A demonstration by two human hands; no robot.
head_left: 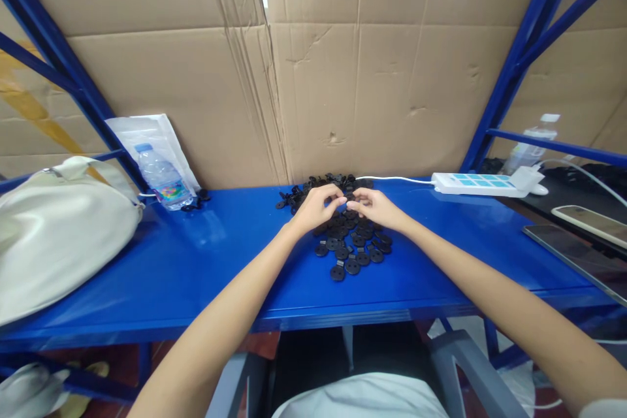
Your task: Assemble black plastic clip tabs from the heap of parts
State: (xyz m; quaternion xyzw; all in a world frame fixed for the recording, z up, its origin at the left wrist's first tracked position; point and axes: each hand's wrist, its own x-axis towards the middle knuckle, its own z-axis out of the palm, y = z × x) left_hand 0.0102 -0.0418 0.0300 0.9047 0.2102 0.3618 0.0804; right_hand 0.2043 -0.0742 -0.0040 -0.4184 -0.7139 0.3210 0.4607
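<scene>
A heap of small black plastic pieces [337,232] lies on the blue table, each a round disc with holes and a short tab. Over the middle of it my left hand [317,206] is closed, thumb and forefinger brought together in a pinch. Facing it, my right hand [376,206] is also closed, its fingertips almost touching those of the left. Whatever sits between the fingertips is too small and too covered to make out. Loose discs [352,266] spread from the heap toward the table's front edge, while more are piled behind my hands against the cardboard.
A cardboard wall [392,98] backs the blue table [220,274]. To the left are a cream bag [63,235] and a water bottle [164,176]. On the right lie a white power strip [480,184], a phone [592,223] and a dark tablet-like slab [573,255].
</scene>
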